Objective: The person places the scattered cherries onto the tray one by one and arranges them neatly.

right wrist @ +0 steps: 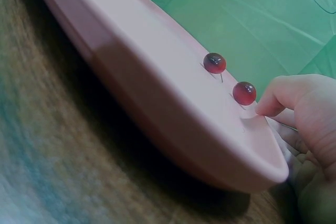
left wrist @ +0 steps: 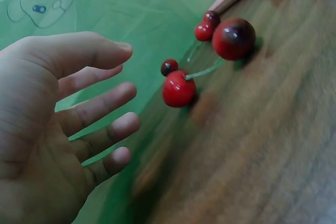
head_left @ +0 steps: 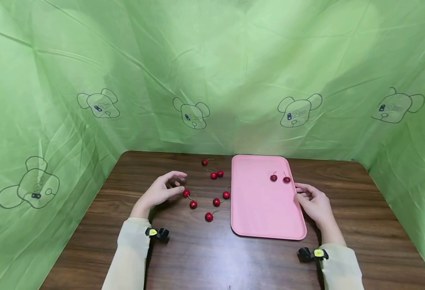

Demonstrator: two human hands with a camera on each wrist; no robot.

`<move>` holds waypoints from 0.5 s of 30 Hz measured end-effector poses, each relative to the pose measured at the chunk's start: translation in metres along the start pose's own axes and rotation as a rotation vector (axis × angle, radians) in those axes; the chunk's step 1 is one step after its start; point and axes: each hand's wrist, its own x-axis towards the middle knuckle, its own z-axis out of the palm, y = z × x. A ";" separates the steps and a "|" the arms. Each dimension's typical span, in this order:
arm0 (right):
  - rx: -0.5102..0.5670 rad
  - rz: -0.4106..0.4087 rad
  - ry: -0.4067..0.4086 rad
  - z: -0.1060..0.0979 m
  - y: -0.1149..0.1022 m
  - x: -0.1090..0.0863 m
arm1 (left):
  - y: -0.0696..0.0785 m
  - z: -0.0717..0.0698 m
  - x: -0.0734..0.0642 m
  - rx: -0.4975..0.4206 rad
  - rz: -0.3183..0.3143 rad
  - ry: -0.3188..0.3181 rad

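Note:
My left hand hovers over the left part of the table, its fingers apart and relaxed with nothing between them. Its thumb tip overlaps a red cherry in the head view; another cherry lies just in front of that one. In the left wrist view, a gap shows between the fingers and the nearest cherry. At the right edge of the pink tray, my right hand grips the rim, thumb on top and fingers curled outside. Two dark red cherries with stems rest on the tray near that thumb.
More cherries with stems are scattered left of the tray, including one at the back, a touching pair and one nearer the front. Green fabric with bear drawings surrounds the back and sides of the wooden table.

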 end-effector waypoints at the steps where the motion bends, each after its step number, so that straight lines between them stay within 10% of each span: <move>1: -0.001 -0.002 -0.001 0.000 0.000 0.000 | -0.002 0.001 0.000 -0.004 -0.002 -0.015; 15: 0.007 -0.015 0.010 0.001 0.003 0.001 | -0.009 0.010 -0.001 -0.045 -0.038 -0.175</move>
